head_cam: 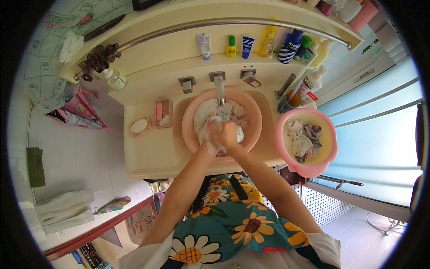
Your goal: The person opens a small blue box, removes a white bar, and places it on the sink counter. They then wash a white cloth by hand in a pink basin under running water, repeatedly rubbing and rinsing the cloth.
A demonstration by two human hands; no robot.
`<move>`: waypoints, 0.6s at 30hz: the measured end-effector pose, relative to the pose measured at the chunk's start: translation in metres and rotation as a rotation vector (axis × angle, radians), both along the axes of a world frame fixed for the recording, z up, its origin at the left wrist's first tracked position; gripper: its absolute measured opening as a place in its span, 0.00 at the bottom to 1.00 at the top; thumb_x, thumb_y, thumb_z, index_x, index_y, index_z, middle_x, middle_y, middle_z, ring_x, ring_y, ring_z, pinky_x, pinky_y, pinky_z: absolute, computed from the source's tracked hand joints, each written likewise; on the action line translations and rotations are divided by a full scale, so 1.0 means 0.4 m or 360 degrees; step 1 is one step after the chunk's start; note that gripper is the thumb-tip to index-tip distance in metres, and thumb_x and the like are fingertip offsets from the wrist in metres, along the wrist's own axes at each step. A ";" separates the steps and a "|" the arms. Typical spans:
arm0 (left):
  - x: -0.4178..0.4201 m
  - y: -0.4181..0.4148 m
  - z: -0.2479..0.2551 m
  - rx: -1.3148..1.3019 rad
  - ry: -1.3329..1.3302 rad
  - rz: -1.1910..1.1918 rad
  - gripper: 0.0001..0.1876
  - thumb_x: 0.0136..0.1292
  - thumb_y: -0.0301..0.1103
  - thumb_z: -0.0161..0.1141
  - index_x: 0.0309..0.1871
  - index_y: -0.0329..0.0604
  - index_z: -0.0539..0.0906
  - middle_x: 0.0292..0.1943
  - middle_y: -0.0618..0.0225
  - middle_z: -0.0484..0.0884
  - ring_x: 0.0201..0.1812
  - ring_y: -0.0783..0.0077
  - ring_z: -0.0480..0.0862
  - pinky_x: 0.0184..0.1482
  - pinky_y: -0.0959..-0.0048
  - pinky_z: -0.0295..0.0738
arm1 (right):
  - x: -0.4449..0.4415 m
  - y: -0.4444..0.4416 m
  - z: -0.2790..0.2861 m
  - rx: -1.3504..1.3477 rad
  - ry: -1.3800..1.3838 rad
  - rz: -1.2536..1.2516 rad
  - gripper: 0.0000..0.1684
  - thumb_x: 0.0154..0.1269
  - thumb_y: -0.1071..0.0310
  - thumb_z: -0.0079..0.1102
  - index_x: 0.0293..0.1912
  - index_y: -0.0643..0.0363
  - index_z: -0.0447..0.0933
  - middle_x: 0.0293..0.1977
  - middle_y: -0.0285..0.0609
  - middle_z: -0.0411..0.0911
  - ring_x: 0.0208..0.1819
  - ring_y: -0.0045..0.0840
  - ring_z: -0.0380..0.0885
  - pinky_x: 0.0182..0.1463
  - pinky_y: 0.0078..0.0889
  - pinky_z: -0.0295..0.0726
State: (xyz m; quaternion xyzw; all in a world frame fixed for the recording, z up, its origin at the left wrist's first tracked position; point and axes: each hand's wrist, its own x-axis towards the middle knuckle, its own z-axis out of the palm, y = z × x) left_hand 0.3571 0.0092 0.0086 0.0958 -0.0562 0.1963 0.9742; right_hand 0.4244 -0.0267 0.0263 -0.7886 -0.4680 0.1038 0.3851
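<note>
A round pink basin (256,134) sits in the sink under the chrome faucet (220,90), with pale wet cloths (205,117) and water inside. Over it, my left hand (213,129) and my right hand (227,134) are pressed together, closed around a wet, sudsy white cloth (215,144). Part of that cloth hangs below my left palm near the wrist. Motion blur and foam hide some of the fingers. Another bit of white cloth (239,133) shows just right of my right hand.
A second pink-rimmed basin (332,141) with crumpled cloths (304,141) stands at the counter's right end. Left of the sink are a white soap bar (139,126) in a dish and a pink soap box (163,113). A cup (289,101), bottles and tubes (247,47) line the back.
</note>
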 end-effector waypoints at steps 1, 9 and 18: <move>0.018 -0.039 0.037 0.0168 0.0396 0.0183 0.23 0.59 0.49 0.50 0.51 0.41 0.70 0.42 0.66 0.75 0.45 0.71 0.75 0.47 0.73 0.70 | 0.028 0.013 -0.025 -0.0195 0.0117 -0.0154 0.23 0.50 0.50 0.55 0.19 0.63 0.76 0.21 0.58 0.74 0.24 0.47 0.75 0.29 0.42 0.73; 0.014 -0.011 0.044 0.0034 0.1068 0.0276 0.19 0.64 0.44 0.43 0.52 0.41 0.69 0.44 0.66 0.75 0.47 0.69 0.74 0.51 0.71 0.69 | -0.044 -0.026 -0.012 0.0013 -0.0219 0.0137 0.22 0.50 0.51 0.55 0.17 0.63 0.75 0.17 0.55 0.73 0.19 0.43 0.75 0.25 0.41 0.74; -0.044 -0.013 0.007 0.1360 0.1833 0.0241 0.28 0.58 0.50 0.54 0.54 0.38 0.68 0.47 0.62 0.74 0.49 0.70 0.74 0.50 0.70 0.69 | 0.092 0.031 -0.008 -0.0136 -0.0487 -0.0256 0.26 0.62 0.50 0.43 0.21 0.62 0.73 0.11 0.48 0.71 0.15 0.42 0.73 0.20 0.39 0.74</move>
